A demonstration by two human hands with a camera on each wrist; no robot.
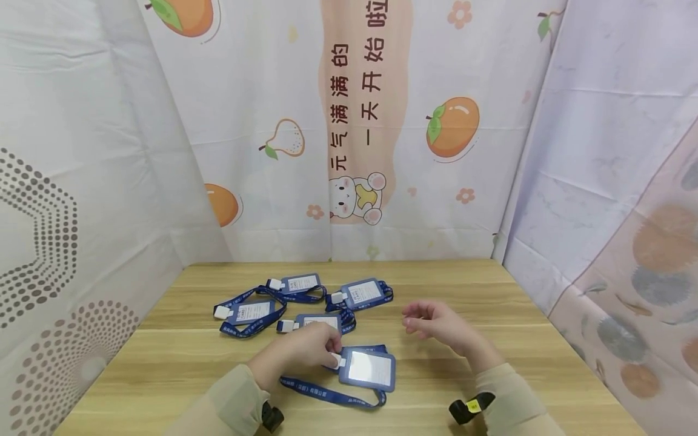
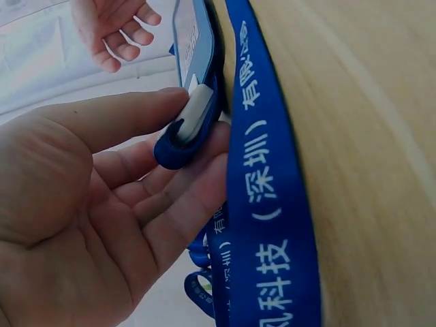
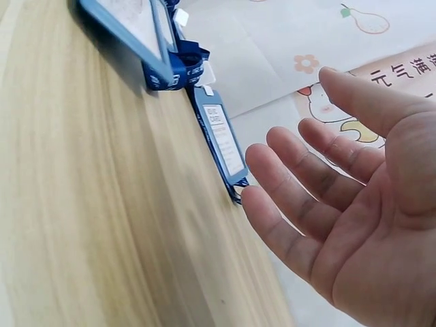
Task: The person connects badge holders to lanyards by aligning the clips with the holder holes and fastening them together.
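My left hand (image 1: 312,346) pinches the white clip (image 2: 195,113) of the nearest blue badge holder (image 1: 368,369), thumb on one side and fingers on the other. The holder's clear window catches a bright reflection. Its blue lanyard (image 1: 326,393), printed with white characters, loops towards me on the wood. To the right, my right hand (image 1: 438,326) hovers above the table with loosely bent fingers and nothing in them. In the right wrist view its fingers (image 3: 300,197) are spread and relaxed, apart from a badge holder farther back.
Several more blue badge holders with lanyards lie on the wooden table (image 1: 452,387): one at far left (image 1: 253,311), one at back (image 1: 303,283), one right of it (image 1: 363,293), and one just behind my left hand (image 1: 322,320). Printed curtains (image 1: 262,79) enclose the table.
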